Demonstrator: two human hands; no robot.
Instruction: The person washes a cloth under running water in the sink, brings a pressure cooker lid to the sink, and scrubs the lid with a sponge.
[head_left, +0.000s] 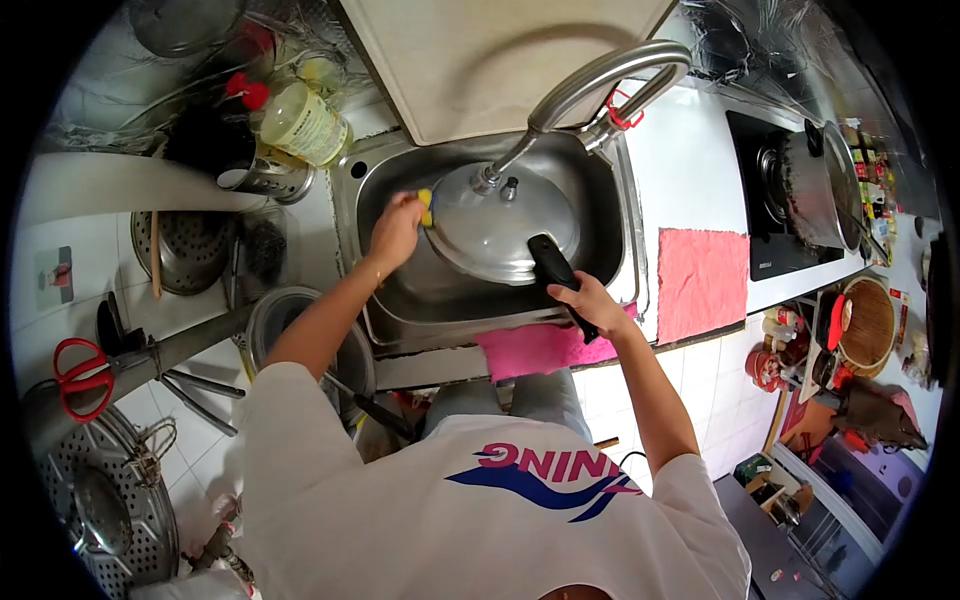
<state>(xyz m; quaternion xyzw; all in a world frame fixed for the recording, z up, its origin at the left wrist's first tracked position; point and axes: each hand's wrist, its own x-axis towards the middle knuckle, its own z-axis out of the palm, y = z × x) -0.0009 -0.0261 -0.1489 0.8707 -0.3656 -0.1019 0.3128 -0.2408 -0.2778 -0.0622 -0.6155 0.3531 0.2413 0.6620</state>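
Observation:
A round, shiny metal pressure cooker lid (470, 238) with a small valve on top is held over the steel sink (390, 318). My right hand (590, 303) is wrapped round its long black handle (552, 265). At the lid's left rim, my left hand (398, 235) pinches a yellow sponge (427, 207) against the edge. The tip of the curved steel faucet (570, 92) is just above the lid near its valve. Whether water is running I cannot tell.
Behind the sink leans a cutting board (450, 70). A detergent bottle (305, 125) stands at the back left. Pink cloths (702, 285) lie right and at the front edge. A pot (815, 185) sits on the right stove; red scissors (82, 380) hang left.

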